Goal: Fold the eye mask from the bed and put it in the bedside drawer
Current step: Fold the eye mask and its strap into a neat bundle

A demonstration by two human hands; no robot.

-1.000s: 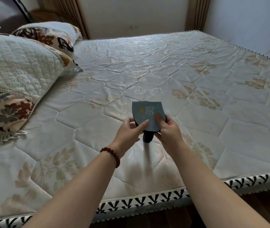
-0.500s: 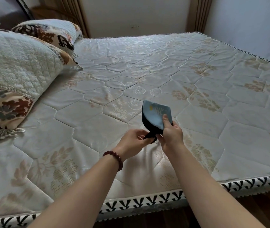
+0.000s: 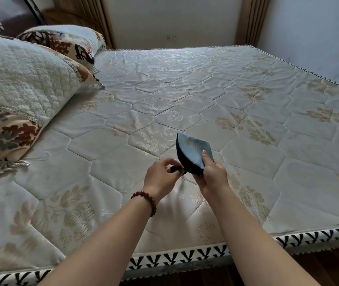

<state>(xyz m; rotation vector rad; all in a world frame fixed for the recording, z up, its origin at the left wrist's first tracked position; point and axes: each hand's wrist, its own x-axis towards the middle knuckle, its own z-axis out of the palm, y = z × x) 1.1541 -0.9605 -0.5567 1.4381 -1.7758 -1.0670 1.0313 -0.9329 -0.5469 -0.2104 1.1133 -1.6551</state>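
Half done, we reckon: right hand (image 3: 212, 174) grips folded eye mask (image 3: 193, 153), left hand (image 3: 162, 176) pinches its strap (image 3: 176, 169) above bed (image 3: 185, 104); drawer unseen.

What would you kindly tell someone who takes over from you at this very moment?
Left hand: pinches the mask's black strap.
Right hand: holds the eye mask, folded over, above the bed.
Done: mask lifted off the bed and folded.
Left: deal with the loose strap, then put the mask in the bedside drawer, which is not in view.
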